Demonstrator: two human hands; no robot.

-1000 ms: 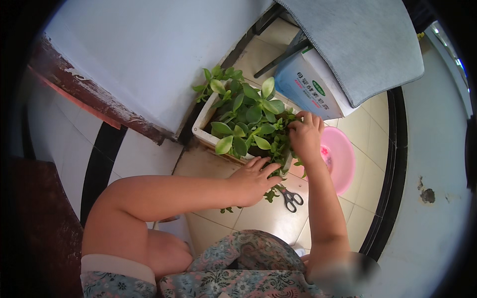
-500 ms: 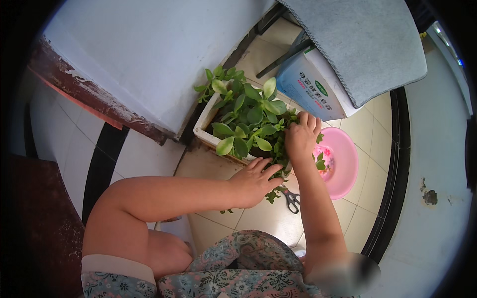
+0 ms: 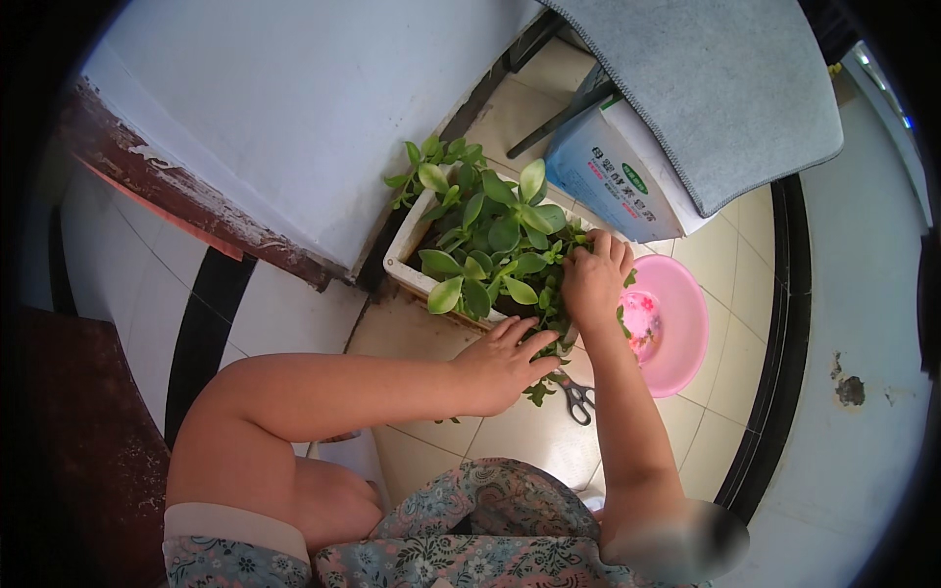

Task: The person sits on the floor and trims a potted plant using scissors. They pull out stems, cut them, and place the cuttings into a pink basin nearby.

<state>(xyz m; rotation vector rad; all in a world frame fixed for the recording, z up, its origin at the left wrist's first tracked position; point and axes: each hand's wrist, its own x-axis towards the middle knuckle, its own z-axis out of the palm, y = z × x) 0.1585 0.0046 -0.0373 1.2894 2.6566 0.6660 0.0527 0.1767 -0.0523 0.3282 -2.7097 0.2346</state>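
A white rectangular planter (image 3: 399, 257) stands on the floor by the wall corner, filled with broad-leaved green plants (image 3: 504, 231). Smaller-leaved trailing stems (image 3: 538, 390) spill over its near right end. My left hand (image 3: 500, 367) reaches in from the left and lies against these stems, its fingers stretched out and a little apart. At the planter's right end, my right hand (image 3: 594, 286) is closed, with fingers curled into the small-leaved foliage. Its fingertips are partly hidden among the leaves. Black-handled scissors (image 3: 576, 399) lie on the floor just below my left hand, their blades covered by leaves.
Right of the planter sits a pink basin (image 3: 684, 328). A blue and white carton (image 3: 613, 176) stands beyond it, under a chair with a grey cover (image 3: 720, 93). The white wall (image 3: 294, 127) borders the planter's left side; another wall (image 3: 863, 314) rises at right.
The trailing leaves that hung over the basin beside my right hand have shifted toward the forearm and show less. Both hands stay in nearly the same place.
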